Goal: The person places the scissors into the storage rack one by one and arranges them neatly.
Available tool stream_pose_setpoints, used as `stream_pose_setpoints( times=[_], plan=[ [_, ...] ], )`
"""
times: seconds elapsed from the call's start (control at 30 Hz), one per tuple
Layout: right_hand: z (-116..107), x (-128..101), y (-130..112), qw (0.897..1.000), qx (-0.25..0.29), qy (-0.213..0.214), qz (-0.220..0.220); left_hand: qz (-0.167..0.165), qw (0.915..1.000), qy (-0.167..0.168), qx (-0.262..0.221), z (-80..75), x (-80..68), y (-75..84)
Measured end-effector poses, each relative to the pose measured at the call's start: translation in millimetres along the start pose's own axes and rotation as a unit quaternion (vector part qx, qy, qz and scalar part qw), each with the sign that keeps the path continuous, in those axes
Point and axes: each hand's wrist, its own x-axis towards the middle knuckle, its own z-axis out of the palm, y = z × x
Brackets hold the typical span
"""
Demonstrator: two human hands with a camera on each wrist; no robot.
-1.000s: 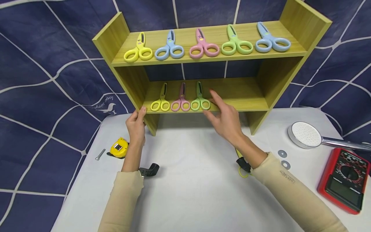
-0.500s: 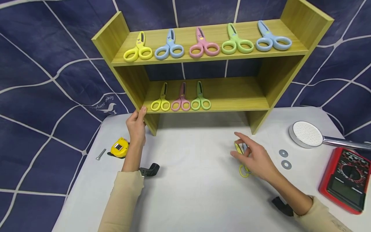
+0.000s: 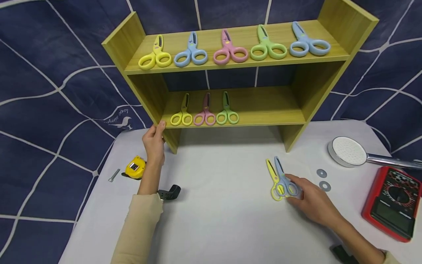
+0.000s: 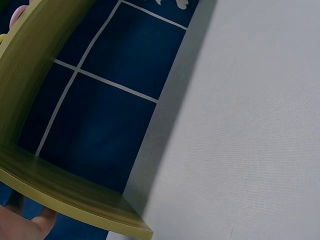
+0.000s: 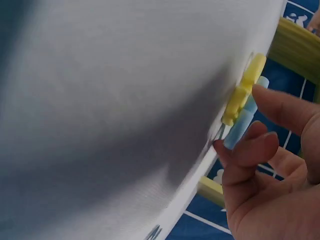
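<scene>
My left hand (image 3: 154,145) grips the lower left side panel of the wooden shelf (image 3: 263,123). On the white table, the fingers of my right hand (image 3: 313,201) curl round the handles of blue scissors (image 3: 279,170). These scissors partly overlap yellow scissors (image 3: 271,171). In the right wrist view, thumb and fingers stand at either side of the blue handles (image 5: 239,129), with the yellow handles (image 5: 254,69) beside them. On the lower shelf lie yellow scissors (image 3: 185,102), pink scissors (image 3: 206,102) and green scissors (image 3: 226,101), at its left and middle.
Several larger scissors, such as the pink pair (image 3: 226,40), lie along the top shelf. A tape measure (image 3: 135,167) and a bolt (image 3: 114,175) are at left. To the right lie two washers (image 3: 324,186), a shower head (image 3: 348,151) and a red multimeter (image 3: 392,201).
My right hand has moved from the green scissors on the lower shelf down and right to the blue scissors on the table. The left hand stays on the side panel.
</scene>
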Motion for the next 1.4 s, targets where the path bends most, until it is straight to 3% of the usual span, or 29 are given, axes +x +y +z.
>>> stream_pose_setpoints(
  times=[0.13,0.27,0.53,0.77,1.03,1.17,1.3,1.4],
  plan=[
    [1.3,0.0,-0.1,0.999,-0.022,0.001,0.035,-0.008,0.9999,-0.004,0.008,1.1,0.8,0.9],
    [2.5,0.3,-1.4,0.999,-0.027,0.013,0.039,-0.018,0.9996,0.001,0.021,0.3,0.3,2.2],
    [4.8,-1.7,-1.3,0.996,-0.031,0.084,-0.023,-0.024,0.9995,-0.005,0.020,-0.8,0.1,3.5],
    [7.1,-3.1,-6.3,0.987,-0.008,0.145,-0.070,0.003,0.9994,0.002,0.035,1.1,0.5,3.0],
    [-3.4,-5.3,-40.3,0.979,0.039,0.175,-0.100,0.006,0.9990,0.016,0.042,1.2,-0.9,2.4],
    [-10.8,-4.0,-62.3,0.964,0.073,0.207,-0.153,0.011,0.9992,0.018,0.033,0.7,-0.9,2.6],
    [-15.9,8.3,-75.5,0.931,0.143,0.258,-0.214,0.014,0.9989,0.025,0.036,-0.3,-0.7,2.5],
    [-19.3,21.4,-80.1,0.910,0.194,0.290,-0.226,0.010,0.9987,0.024,0.044,-0.7,-1.0,2.8]
  ],
)
